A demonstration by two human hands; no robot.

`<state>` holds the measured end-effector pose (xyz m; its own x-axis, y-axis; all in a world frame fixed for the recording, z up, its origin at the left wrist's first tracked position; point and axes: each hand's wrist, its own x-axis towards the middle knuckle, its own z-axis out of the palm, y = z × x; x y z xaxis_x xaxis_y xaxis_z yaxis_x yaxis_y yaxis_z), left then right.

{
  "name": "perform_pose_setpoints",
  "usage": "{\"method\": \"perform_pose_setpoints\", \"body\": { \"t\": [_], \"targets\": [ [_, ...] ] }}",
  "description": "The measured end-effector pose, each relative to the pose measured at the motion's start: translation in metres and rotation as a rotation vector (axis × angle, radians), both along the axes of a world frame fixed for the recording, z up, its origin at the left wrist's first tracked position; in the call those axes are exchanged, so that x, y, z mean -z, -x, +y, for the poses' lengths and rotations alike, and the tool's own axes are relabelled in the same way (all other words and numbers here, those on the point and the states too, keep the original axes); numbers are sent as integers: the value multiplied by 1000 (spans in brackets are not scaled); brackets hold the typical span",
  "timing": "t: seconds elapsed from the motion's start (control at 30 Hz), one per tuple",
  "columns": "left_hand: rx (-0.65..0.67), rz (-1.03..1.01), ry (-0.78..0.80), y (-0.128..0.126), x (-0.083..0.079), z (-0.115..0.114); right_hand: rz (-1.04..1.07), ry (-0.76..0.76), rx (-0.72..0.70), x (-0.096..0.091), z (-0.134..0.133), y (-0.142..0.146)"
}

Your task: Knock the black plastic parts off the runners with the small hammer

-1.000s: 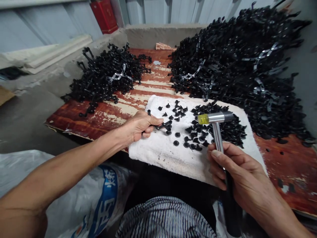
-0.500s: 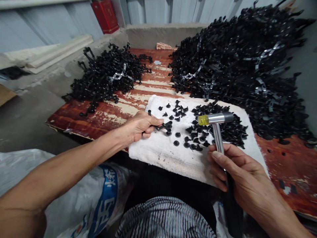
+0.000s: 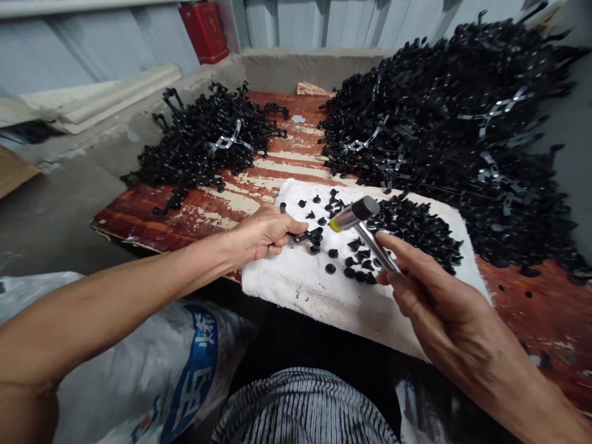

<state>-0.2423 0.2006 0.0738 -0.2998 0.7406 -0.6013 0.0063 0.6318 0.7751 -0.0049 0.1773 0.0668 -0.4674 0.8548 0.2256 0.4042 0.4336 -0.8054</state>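
At the left, the left hand (image 3: 264, 233) pinches a black jointed part (image 3: 303, 235), whose round ends lie over the white cloth (image 3: 287, 283). I think this hand should hold the part flat and steady, with fingertips kept behind those ends. Some loose black pieces (image 3: 330, 269) lie just beside it; they are better left out of the hammer's path. Further right, the right hand (image 3: 444, 302) grips the hammer (image 3: 358, 216); a short, square tap with the yellow face seems best.

Compared with half a second ago, the left hand stays almost in place, while the hammer is nearer to it, its yellow face now tilted downward.
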Motion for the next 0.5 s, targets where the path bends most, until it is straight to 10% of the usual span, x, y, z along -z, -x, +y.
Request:
{"method": "perform_pose_setpoints", "body": {
  "t": [0.17,0.5],
  "targets": [
    [27,3,-24,3,5,-1,-68,-391,-39,0,14,16],
    [38,-51,-67,4,8,-2,-88,-437,30,1,7,15]
  ]
}}
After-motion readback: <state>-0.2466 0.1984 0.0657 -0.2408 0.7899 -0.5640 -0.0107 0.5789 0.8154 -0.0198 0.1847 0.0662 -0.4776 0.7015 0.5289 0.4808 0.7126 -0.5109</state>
